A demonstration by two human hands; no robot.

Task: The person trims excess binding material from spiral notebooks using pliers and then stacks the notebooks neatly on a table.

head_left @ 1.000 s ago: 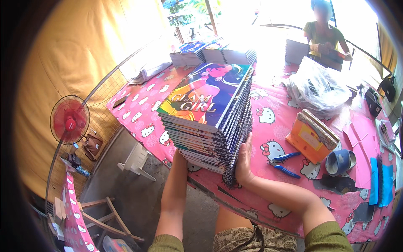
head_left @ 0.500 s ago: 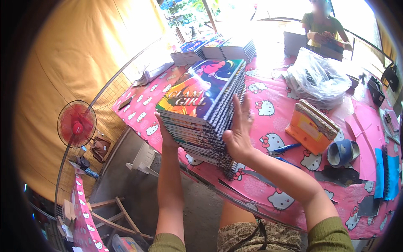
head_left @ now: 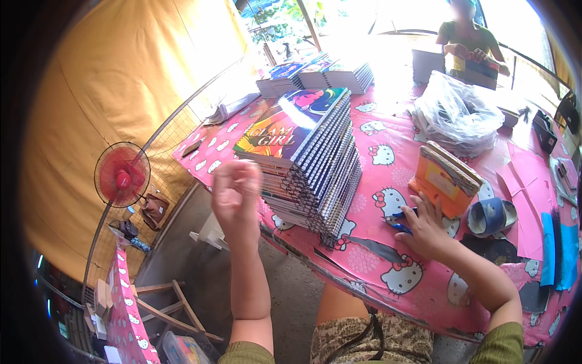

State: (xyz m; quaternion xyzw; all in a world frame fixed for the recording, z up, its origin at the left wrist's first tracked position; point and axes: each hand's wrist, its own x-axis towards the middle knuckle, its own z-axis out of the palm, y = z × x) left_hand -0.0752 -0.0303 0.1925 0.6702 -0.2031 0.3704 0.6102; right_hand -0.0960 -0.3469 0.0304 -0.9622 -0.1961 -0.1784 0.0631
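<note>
Stack [head_left: 300, 164]: spiral notebooks piled near the table's front edge, standing on the pink table [head_left: 382, 200] with the black coils toward the right and a colourful cover on top (the pile leans a little, its layers not flush)
Left hand [head_left: 236, 197]: raised just in front of the stack's left corner, fingers bent toward the thumb (blurred, so whether it holds anything or touches the pile I cannot tell)
Right hand [head_left: 427, 229]: low over the table, fingers spread and bent over the tool (I cannot tell whether they grip it)
Tool [head_left: 402, 229]: two blue handles showing by the right fingertips, the rest covered by the hand, to the right of the stack
Orange box [head_left: 441, 185]: just beyond the right hand, open along its brown upper edge (what lies inside cannot be made out)
Plastic bag [head_left: 458, 115]: clear, crumpled, bulging behind the orange box, its pale contents unreadable through the folds
Tub [head_left: 185, 350]: clear, low at the lower left, with small bright-coloured things in it (too small to name)
Tape [head_left: 492, 217]: a blue-sided roll to the right of the orange box
Far notebooks [head_left: 312, 76]: several piles side by side at the table's back
Co-worker [head_left: 473, 45]: across the table, both hands at a dark panel [head_left: 481, 73]
</note>
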